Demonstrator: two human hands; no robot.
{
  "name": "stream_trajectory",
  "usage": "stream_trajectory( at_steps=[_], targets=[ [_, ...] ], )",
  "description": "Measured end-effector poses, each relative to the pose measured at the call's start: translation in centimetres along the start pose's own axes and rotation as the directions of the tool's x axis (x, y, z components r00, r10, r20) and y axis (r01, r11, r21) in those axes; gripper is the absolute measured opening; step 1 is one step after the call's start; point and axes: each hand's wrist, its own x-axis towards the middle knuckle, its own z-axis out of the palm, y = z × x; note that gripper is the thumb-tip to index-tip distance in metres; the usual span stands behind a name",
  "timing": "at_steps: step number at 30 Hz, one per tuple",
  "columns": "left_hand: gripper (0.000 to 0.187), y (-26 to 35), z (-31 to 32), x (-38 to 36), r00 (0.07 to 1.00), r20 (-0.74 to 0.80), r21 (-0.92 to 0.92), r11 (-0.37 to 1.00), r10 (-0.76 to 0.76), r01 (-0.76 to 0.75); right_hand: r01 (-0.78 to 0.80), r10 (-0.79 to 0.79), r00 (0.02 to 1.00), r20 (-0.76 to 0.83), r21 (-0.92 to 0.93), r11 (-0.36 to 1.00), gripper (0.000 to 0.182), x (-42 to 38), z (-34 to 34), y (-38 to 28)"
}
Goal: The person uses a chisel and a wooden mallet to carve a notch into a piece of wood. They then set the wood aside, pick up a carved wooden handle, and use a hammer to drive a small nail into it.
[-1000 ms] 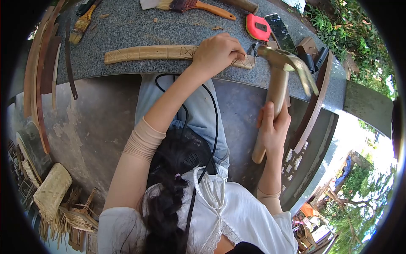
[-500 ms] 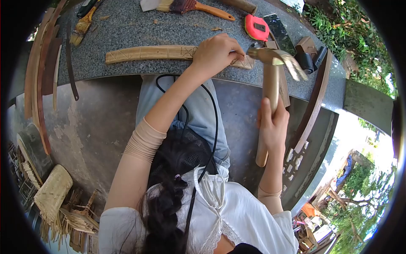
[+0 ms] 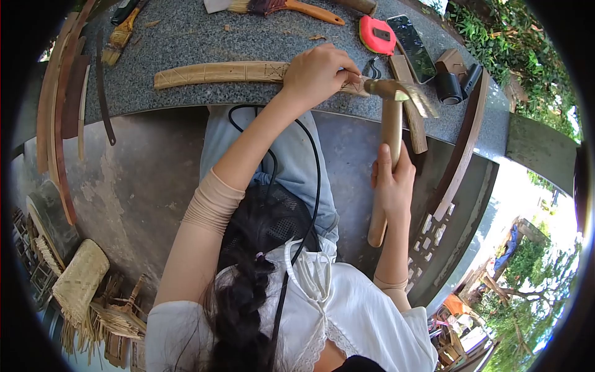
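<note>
Left hand pinches something small, too small to identify, against a carved wooden strip on the stone counter, while right hand, wrapped around a hammer, is mid-tapping; the next blow needs careful aim beside the fingertips.

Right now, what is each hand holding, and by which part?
The right hand grips the hammer around the lower half of its wooden handle. The left hand presses down on the carved wooden strip near its right end, on the stone table.
</note>
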Motion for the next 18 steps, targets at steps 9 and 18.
stream_trajectory(
  at_steps=[9,18],
  targets=[
    [0.011,-0.4,0.3,0.4,0.998,-0.024,-0.012,0.998,-0.066,0.066,-0.104,0.097,0.992,0.075,0.084,0.991,0.043,-0.2,0.6,-0.1],
    [0.012,-0.3,0.4,0.2,0.997,0.004,0.044,0.996,-0.078,0.078,-0.098,0.090,0.993,0.076,0.106,0.990,0.046,-0.2,0.7,0.0]
  ],
)
